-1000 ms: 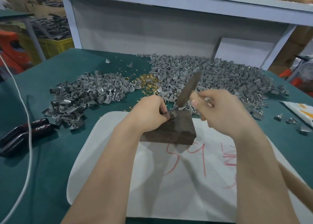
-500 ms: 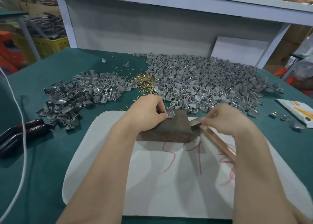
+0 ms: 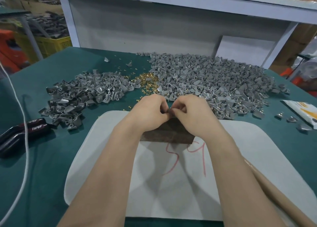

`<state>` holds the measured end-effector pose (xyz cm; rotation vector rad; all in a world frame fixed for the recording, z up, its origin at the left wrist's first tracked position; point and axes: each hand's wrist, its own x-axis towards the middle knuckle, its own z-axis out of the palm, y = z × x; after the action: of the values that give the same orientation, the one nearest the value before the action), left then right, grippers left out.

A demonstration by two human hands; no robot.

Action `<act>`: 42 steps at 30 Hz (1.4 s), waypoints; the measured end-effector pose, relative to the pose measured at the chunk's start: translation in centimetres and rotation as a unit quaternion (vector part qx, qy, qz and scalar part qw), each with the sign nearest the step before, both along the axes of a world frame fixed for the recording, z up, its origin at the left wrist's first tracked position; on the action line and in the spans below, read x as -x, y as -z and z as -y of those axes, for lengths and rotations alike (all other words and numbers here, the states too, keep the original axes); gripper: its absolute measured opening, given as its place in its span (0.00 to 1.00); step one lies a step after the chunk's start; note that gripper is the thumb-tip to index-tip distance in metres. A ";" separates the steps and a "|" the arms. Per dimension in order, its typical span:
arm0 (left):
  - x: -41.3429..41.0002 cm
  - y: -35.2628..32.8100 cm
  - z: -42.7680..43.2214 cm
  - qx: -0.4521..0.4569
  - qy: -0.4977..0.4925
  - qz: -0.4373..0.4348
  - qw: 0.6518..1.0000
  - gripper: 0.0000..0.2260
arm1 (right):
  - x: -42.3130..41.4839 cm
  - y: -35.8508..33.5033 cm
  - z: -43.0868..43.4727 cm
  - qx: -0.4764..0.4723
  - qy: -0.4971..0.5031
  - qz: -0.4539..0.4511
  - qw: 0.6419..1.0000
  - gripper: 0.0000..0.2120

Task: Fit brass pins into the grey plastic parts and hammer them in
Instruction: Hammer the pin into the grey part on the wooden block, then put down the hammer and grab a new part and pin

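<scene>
Fingertips of left hand [image 3: 151, 112] and right hand [image 3: 191, 114] meet over dark block [image 3: 169, 134].

Workshop: bench [image 3: 51, 166], grey-part heaps [image 3: 205, 79]

Left hand [image 3: 149, 111] and right hand [image 3: 190, 113] pinch a small part [image 3: 170, 110], mostly hidden, atop the dark block [image 3: 168, 134].

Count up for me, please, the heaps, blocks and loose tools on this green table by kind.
Grey-part heaps: 2, left heap and right heap
Brass-pin heap: 1
Dark block: 1
Black-handled tool: 1
Wooden handle: 1
Total: 6
</scene>
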<state>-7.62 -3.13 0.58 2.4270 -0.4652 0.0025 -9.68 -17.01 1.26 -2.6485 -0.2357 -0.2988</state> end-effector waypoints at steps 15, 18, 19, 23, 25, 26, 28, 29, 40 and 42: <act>0.0 -0.3 0.4 -0.006 -0.015 0.016 1.000 0.05 | 0.3 0.8 -1.9 0.126 0.073 0.037 0.989 0.10; -0.1 -0.2 0.4 -0.006 -0.020 0.015 1.000 0.05 | 0.5 0.9 -1.9 0.115 0.073 0.040 0.990 0.10; -0.1 -0.1 0.4 -0.004 -0.022 0.013 1.000 0.06 | 0.5 0.9 -1.7 0.107 0.070 0.039 0.991 0.09; -0.1 0.1 0.3 0.003 -0.027 0.016 1.000 0.07 | 0.5 0.4 -0.8 0.071 0.041 0.025 0.996 0.08; -0.1 0.1 0.3 0.002 -0.025 0.021 0.999 0.07 | 0.5 0.3 -0.7 0.071 0.034 0.020 0.997 0.08; -0.1 0.1 0.3 -0.001 -0.023 0.023 0.999 0.06 | 0.5 0.3 -0.7 0.073 0.034 0.019 0.997 0.08; -0.1 0.1 0.3 0.003 -0.020 0.024 1.000 0.05 | 0.5 0.2 -0.7 0.061 0.039 0.015 0.997 0.09; -0.1 0.1 0.4 0.013 -0.020 0.024 0.999 0.04 | 0.5 0.2 -0.7 0.050 0.042 0.013 0.998 0.09; 0.5 -0.4 1.0 0.016 -0.007 0.048 0.999 0.03 | 0.1 0.0 -0.9 0.032 0.068 -0.016 0.997 0.08; 0.6 -0.4 1.1 0.007 -0.004 0.056 0.998 0.03 | 0.0 0.1 -0.9 0.033 0.065 -0.015 0.997 0.08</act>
<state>-8.23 -4.19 1.03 2.4243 -0.5048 0.1454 -9.69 -16.13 1.19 -2.7370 -0.0654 -0.2987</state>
